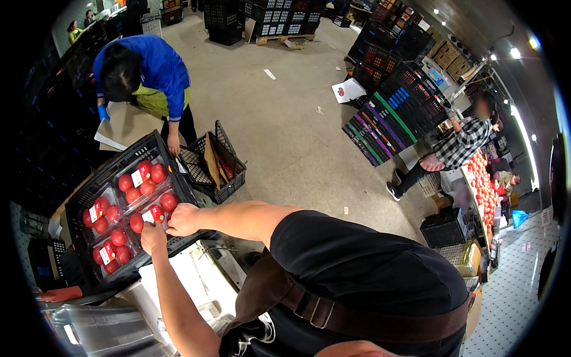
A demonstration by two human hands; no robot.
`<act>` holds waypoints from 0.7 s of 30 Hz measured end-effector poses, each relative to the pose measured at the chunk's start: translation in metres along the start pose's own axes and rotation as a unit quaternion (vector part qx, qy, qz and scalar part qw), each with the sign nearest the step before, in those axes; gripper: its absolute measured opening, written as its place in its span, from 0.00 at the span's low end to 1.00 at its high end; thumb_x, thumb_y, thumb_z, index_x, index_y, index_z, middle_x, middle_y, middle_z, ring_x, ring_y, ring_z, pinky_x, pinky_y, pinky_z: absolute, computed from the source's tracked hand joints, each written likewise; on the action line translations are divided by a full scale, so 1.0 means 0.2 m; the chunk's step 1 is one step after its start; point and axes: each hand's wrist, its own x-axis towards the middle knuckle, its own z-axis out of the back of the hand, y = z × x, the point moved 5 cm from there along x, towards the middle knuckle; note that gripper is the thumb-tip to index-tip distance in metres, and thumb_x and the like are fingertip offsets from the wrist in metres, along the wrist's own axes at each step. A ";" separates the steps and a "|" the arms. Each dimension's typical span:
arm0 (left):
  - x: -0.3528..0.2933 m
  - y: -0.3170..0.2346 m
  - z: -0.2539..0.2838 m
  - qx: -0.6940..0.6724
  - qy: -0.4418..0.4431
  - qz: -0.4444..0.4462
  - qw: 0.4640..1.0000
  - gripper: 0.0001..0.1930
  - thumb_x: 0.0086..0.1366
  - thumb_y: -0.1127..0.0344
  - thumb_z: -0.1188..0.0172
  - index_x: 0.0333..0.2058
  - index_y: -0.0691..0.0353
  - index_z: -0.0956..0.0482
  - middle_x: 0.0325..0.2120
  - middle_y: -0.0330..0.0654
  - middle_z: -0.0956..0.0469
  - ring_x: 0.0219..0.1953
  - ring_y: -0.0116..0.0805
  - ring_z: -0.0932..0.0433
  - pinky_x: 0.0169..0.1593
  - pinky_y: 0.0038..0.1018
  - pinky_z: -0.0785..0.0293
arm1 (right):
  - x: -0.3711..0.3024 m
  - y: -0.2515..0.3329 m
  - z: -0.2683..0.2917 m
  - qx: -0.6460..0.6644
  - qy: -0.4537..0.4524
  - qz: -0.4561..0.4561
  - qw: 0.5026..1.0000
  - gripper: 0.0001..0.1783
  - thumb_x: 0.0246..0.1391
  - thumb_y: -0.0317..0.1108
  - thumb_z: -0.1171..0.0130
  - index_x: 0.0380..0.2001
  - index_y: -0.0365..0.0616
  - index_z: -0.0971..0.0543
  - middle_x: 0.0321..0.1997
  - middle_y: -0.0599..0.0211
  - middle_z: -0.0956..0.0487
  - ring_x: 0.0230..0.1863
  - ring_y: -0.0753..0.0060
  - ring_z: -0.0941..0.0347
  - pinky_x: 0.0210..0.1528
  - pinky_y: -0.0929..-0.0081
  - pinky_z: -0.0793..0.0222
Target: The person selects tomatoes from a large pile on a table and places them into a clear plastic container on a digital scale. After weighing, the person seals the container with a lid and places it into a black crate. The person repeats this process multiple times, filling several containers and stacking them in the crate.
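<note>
A black plastic crate point(180, 187) at the left holds several clear packs of red tomatoes, each with a red and white label. Nearest to me on the right side of the crate lies one tomato pack point(169, 202). My left hand point(154, 237) is closed at its near edge, fingers pinched by the label. Beside it, my right hand point(184, 219) is closed at the pack's right corner, with its fingertips partly hidden. Another tomato pack point(118, 237) sits to the left of my hands, and a third pack point(158, 173) lies farther back.
A co-worker in a blue jacket point(160, 65) bends over cardboard point(131, 122) beyond the crate. An open black crate point(229, 189) stands on the floor. White equipment point(196, 279) is below my arms. Stacked crates point(386, 119) and a person in a checked shirt point(464, 146) are at right.
</note>
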 end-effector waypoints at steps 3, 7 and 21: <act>0.00 0.00 0.00 -0.003 -0.001 -0.004 1.000 0.21 0.63 0.48 0.47 0.36 0.63 0.20 0.35 0.53 0.18 0.40 0.52 0.19 0.45 0.44 0.25 | 0.00 0.00 0.00 0.001 0.001 -0.001 1.000 0.27 0.58 0.53 0.55 0.22 0.45 0.18 0.27 0.57 0.18 0.34 0.54 0.20 0.42 0.58 0.28; -0.01 -0.01 0.01 -0.004 0.000 -0.004 1.000 0.22 0.64 0.47 0.48 0.36 0.63 0.20 0.35 0.53 0.18 0.40 0.52 0.19 0.44 0.44 0.25 | -0.01 0.00 0.02 0.001 0.008 -0.007 1.000 0.27 0.58 0.53 0.55 0.22 0.45 0.17 0.27 0.57 0.18 0.35 0.54 0.20 0.43 0.58 0.28; -0.01 -0.01 0.01 -0.015 -0.005 0.000 1.000 0.20 0.63 0.50 0.48 0.35 0.62 0.19 0.34 0.52 0.18 0.39 0.52 0.19 0.44 0.44 0.25 | 0.00 -0.01 0.00 0.001 -0.006 -0.002 1.000 0.26 0.58 0.53 0.54 0.21 0.45 0.18 0.25 0.57 0.18 0.32 0.53 0.21 0.41 0.58 0.28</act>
